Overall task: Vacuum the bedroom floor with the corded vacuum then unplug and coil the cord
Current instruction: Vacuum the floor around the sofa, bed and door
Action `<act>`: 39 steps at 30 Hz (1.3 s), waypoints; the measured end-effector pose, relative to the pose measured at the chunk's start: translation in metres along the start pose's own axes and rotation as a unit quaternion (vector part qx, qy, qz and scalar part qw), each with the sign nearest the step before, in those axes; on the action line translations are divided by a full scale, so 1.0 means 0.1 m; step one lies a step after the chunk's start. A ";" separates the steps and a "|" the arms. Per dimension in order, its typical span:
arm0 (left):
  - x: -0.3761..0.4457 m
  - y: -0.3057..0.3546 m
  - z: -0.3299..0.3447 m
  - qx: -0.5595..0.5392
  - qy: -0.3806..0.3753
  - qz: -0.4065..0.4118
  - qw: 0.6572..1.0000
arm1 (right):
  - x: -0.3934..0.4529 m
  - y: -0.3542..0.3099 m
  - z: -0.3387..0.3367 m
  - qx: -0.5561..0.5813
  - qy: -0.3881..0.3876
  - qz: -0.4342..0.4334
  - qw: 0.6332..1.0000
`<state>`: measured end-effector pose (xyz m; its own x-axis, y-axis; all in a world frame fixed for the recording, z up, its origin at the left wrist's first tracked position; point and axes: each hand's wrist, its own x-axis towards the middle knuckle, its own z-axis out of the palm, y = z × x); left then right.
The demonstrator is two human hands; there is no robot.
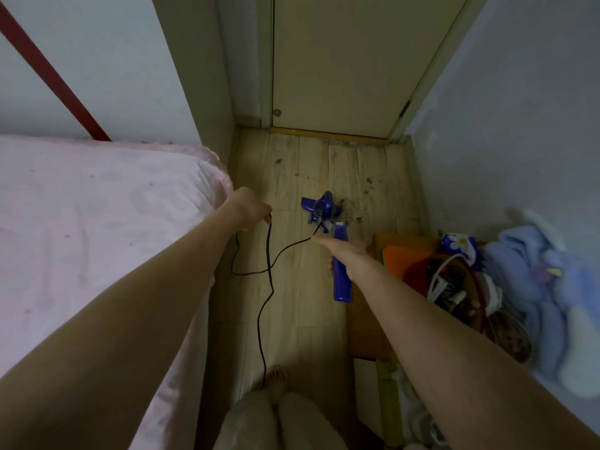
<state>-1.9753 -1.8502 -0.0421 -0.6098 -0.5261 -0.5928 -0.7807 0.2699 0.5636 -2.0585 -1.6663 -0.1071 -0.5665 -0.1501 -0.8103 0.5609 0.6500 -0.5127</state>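
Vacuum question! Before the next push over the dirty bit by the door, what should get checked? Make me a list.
1. Right hand grips the blue vacuum handle: ok.
2. Left hand holds the black cord away from the nozzle: ok.
3. Nozzle sits beside the dirt: ok.
4. Cord trails near the bare foot, could trip: not ok.
5. Plug in socket: cannot tell.
6. Door shut, path free: ok.

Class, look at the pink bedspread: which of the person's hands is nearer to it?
Left. The left hand, holding the black cord, hovers beside the pink bedspread at its corner. The right hand grips the blue vacuum handle farther out over the wooden floor.
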 end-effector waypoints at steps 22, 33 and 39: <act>-1.67 -0.27 0.66 0.018 0.112 0.010 0.993 | -1.43 1.30 -0.39 -0.145 -0.119 -0.014 0.982; -1.97 -0.19 0.99 0.018 0.127 0.006 0.992 | -1.54 1.58 -0.89 -0.181 -0.103 -0.043 0.977; -1.76 -0.20 0.85 0.007 0.146 -0.022 0.989 | -1.27 1.42 -0.78 -0.184 -0.094 -0.037 0.978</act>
<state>-1.8636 -1.6949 0.0019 -0.5113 -0.7472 -0.4245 -0.8085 0.2509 0.5323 -1.9544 -1.4970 -0.0550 -0.4568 -0.3193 -0.8303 0.2470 0.8511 -0.4632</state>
